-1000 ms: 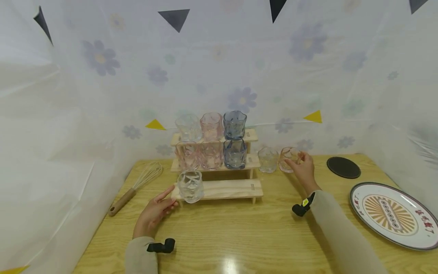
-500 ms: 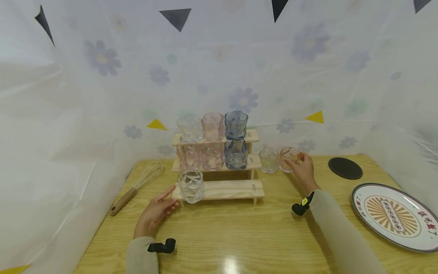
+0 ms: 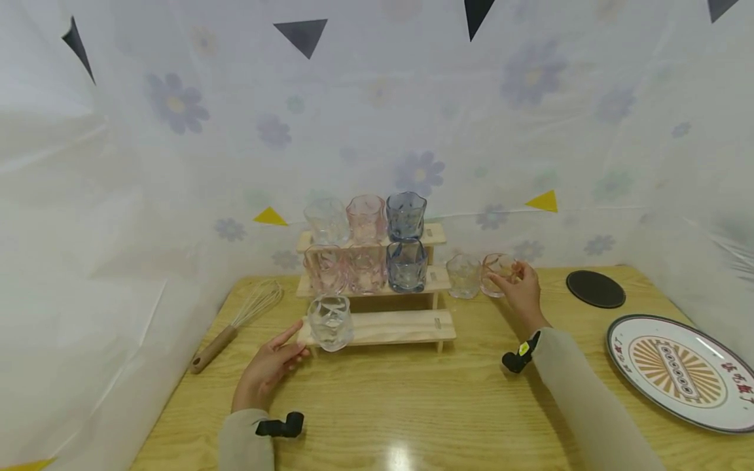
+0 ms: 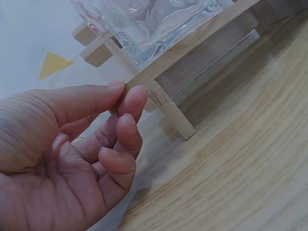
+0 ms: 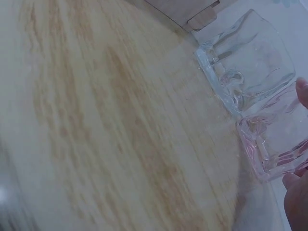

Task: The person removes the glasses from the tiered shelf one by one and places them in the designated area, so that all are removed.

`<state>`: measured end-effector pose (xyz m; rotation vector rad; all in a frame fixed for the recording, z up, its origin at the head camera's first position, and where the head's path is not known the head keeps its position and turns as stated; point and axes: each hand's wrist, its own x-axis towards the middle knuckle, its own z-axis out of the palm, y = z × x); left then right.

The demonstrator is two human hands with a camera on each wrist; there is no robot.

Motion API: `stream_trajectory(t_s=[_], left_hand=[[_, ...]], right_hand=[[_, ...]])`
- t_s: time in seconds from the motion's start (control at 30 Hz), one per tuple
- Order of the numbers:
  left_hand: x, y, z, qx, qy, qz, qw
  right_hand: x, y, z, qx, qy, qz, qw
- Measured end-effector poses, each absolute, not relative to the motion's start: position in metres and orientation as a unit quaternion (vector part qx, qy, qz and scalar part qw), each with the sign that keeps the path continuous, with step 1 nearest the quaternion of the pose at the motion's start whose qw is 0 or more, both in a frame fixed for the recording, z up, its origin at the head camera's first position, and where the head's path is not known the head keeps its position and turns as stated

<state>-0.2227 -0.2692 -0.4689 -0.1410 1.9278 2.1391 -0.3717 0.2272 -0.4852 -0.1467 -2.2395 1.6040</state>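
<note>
My left hand pinches the left end of the lowest board of a three-step wooden rack between thumb and index finger; the left wrist view shows the thumb at the board's corner. A clear glass stands on that board beside the fingers. On the table right of the rack, my right hand holds a pale pink glass by its right side, fingers and thumb around it. Close by its left stands another clear glass; the right wrist view has the pink glass near the clear glass.
The middle step bears two pink glasses and a blue glass. On the top step are a clear, a pink and a blue glass. A whisk lies left; a black disc and a plate lie right.
Both hands keep their places, the left at the board's end and the right at the pink glass. The whole head view shifts only slightly.
</note>
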Motion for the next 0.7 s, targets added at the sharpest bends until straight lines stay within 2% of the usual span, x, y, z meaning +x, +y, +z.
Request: stream_trajectory(t_s=[0.3,0.7], left_hand=[[-0.223,-0.269,-0.469,-0.049,0.658,0.740,0.128],[-0.223,-0.271,-0.470,-0.048,0.661,0.737,0.131]], right_hand=[[-0.363,0.227,-0.480,-0.065,-0.793,0.580,0.177],[-0.352,0.238,-0.475,-0.084,-0.772,0.591,0.218]])
